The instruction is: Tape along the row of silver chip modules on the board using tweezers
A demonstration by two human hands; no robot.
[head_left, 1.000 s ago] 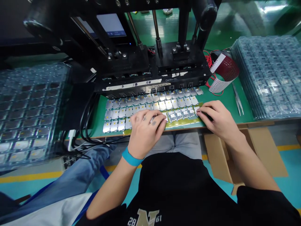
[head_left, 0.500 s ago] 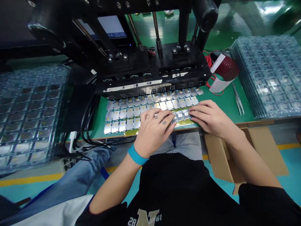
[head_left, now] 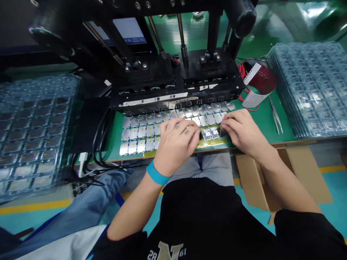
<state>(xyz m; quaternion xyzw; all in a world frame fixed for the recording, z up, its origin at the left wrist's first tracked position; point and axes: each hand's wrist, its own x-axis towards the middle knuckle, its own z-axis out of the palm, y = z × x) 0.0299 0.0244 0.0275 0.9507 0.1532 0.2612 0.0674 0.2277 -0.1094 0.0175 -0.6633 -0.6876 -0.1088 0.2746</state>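
Head view, looking down at a workstation: the left hand (head_left: 176,142), with a teal wristband (head_left: 157,177), and the right hand (head_left: 244,131) sit close together at the middle of the frame, both bent over a green surface (head_left: 260,121). The left hand's fingers (head_left: 184,124) curl down over silver shielded modules (head_left: 141,136), laid in tight rows with a gold dot on each; whether that hand is gripping one, I cannot tell. The right hand is curved, its fingertips beside a small dark piece (head_left: 223,131), and it is hidden too much to tell whether it is closed on anything. Between the hands lie two bare circuit boards (head_left: 208,134) on a yellow-green strip (head_left: 210,142). At 12 o'clock stands a black press fixture (head_left: 176,76), its edge just beyond the rows. Steel tweezers (head_left: 275,115) lie at 3 o'clock, and red wires with a perforated ribbon (head_left: 257,81) sit at 2 o'clock beside stacked clear trays (head_left: 309,90). More trays of modules (head_left: 32,137) fill 9 o'clock, and a cardboard box (head_left: 306,177) stands open at 4 o'clock.
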